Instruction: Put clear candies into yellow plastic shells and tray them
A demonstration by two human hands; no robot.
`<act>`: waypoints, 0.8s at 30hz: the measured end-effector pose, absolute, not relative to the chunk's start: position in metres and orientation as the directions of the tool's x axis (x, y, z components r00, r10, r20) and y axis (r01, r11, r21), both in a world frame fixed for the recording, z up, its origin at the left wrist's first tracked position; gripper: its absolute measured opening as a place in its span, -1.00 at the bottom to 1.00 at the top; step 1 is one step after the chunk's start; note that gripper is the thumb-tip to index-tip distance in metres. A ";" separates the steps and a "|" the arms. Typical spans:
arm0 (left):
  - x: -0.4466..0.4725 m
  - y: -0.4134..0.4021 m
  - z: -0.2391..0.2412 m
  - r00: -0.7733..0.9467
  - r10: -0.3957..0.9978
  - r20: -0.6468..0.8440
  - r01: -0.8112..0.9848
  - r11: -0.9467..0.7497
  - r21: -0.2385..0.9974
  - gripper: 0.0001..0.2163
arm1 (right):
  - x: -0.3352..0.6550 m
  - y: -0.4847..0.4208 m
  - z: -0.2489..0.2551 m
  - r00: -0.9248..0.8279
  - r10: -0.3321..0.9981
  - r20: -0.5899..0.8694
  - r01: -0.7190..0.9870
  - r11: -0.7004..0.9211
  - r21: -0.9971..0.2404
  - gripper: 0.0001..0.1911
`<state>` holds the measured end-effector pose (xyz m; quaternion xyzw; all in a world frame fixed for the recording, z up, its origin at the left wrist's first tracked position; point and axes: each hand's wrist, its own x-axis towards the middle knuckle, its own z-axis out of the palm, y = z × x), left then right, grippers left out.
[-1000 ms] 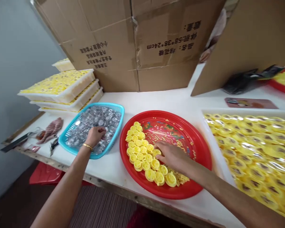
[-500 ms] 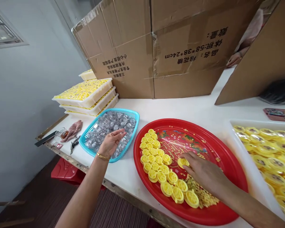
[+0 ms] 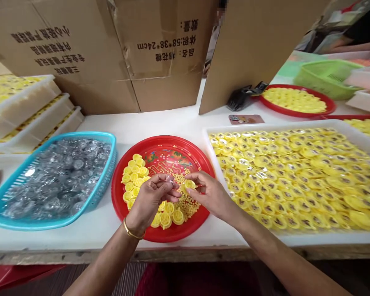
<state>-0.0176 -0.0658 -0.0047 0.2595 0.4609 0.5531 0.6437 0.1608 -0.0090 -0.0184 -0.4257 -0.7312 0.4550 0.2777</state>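
My left hand (image 3: pixel 148 201) pinches a small clear plastic piece (image 3: pixel 170 179), apparently a lid, between thumb and fingers. Facing it, my right hand (image 3: pixel 214 197) grips a round yellow plastic case (image 3: pixel 190 184) by its edge. The two hands are close together over a round red tray (image 3: pixel 117 195), with a narrow gap between the pieces. Several more yellow cases (image 3: pixel 135 170) lie in rows at the tray's left and front, partly hidden by my left hand. Tiny yellow bits (image 3: pixel 191 209) are scattered over the tray's right part.
A blue basket (image 3: pixel 109 168) of clear plastic pieces (image 3: pixel 68 176) stands left. On the right, a white bin (image 3: pixel 217 164) holds many finished-looking yellow pieces. Cardboard (image 3: pixel 166 90) walls the back. Stacked white trays (image 3: pixel 46 98), a second red tray (image 3: pixel 331 107) and a green basket (image 3: pixel 323 78) stand farther off.
My left hand has moved from above the blue basket to over the red tray. The right hand has lifted the yellow case toward it. My view has turned right.
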 end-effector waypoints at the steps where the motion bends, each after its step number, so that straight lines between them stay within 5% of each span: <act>1: -0.014 -0.064 -0.004 -0.032 0.950 -0.312 -0.468 0.261 0.844 -0.79 | 0.163 -0.008 -0.019 -0.484 0.875 0.027 0.360 0.228 -0.905 -0.74; 16: -0.002 -0.053 -0.007 0.094 0.892 -0.442 -0.701 0.375 0.607 -0.80 | 0.165 -0.008 -0.015 -0.444 0.895 0.039 0.195 0.139 -0.971 -0.71; 24: 0.007 -0.055 0.001 0.015 0.897 -0.441 -0.745 0.304 0.593 -0.71 | 0.171 -0.002 -0.027 -0.370 0.922 -0.115 0.358 0.028 -0.933 -0.59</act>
